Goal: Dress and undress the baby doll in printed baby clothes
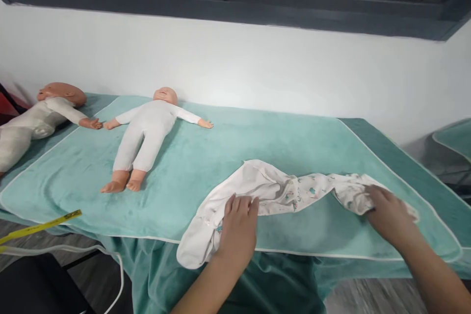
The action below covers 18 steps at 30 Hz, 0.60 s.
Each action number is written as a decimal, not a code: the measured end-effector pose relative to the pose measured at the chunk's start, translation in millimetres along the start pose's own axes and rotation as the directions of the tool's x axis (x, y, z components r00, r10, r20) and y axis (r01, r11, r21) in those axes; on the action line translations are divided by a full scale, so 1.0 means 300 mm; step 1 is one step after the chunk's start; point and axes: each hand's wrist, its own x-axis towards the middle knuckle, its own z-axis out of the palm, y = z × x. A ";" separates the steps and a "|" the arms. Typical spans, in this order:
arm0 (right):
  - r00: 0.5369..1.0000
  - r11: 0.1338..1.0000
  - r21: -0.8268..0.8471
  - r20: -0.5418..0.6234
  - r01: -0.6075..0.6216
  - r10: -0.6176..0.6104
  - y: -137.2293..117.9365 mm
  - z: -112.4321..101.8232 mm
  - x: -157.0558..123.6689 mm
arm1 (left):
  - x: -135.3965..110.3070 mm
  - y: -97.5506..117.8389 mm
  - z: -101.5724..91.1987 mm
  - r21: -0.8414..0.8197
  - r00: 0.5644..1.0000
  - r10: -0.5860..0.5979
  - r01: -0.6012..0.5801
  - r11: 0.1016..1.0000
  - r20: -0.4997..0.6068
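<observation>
**White garment (pixel 298 195) under L hand (pixel 238 230) + R hand (pixel 390 213)**

Your L fingers (pixel 240 204) lie close together, your R fingers (pixel 376 198) curl over printed end; can't tell if either grips. Garment runs btwn them & past L; doll (pixel 149 120) up-left of L fingers.

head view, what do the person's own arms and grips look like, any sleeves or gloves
The left grip and right grip are bare human hands with no gloves. The left forearm and right forearm are slender and bare as far as the picture shows: no sleeve, watch or cable in view.
</observation>
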 end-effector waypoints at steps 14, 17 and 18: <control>0.764 0.478 0.802 0.043 0.358 -0.644 -0.632 -0.369 -0.047 | -0.022 -0.014 -0.170 -0.302 0.952 0.106 -0.194 0.933 -0.286; 0.732 0.093 0.962 -0.130 0.256 -0.668 -0.761 -0.472 -0.027 | -0.109 -0.009 -0.359 -0.617 0.925 -0.092 -0.170 0.768 -0.369; 0.698 0.009 0.968 -0.174 0.251 -0.695 -0.810 -0.495 -0.020 | -0.137 -0.002 -0.419 -0.693 0.912 -0.173 -0.150 0.705 -0.373</control>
